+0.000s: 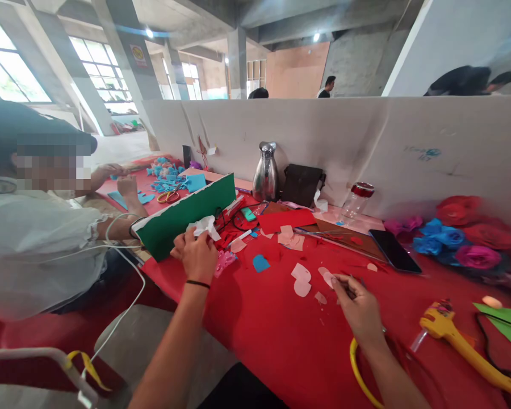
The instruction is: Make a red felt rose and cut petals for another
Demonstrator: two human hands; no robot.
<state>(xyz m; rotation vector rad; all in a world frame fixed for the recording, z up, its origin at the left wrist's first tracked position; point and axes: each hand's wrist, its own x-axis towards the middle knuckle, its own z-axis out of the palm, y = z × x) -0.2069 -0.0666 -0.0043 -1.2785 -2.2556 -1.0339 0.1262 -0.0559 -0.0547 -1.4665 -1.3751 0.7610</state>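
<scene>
My left hand (195,257) is closed on a piece of crumpled white paper (207,225) in front of an upright green board (191,213). The fingers' far side is partly hidden. Over the red table (255,324), my right hand (360,307) pinches a pale pink paper petal (327,278) between thumb and fingers. Just left of it lie cut pink petals (302,279) and small scraps. A blue petal (261,263) rests between the hands. Yellow-handled scissors (357,372) lie partly under my right wrist.
A yellow glue gun (460,338) lies at the right, near paper flowers (440,238). Behind are a phone (394,250), glass jar (357,201), steel jug (266,173) and black bag (302,184) along a pale partition (344,136). Another person (38,227) sits at the left.
</scene>
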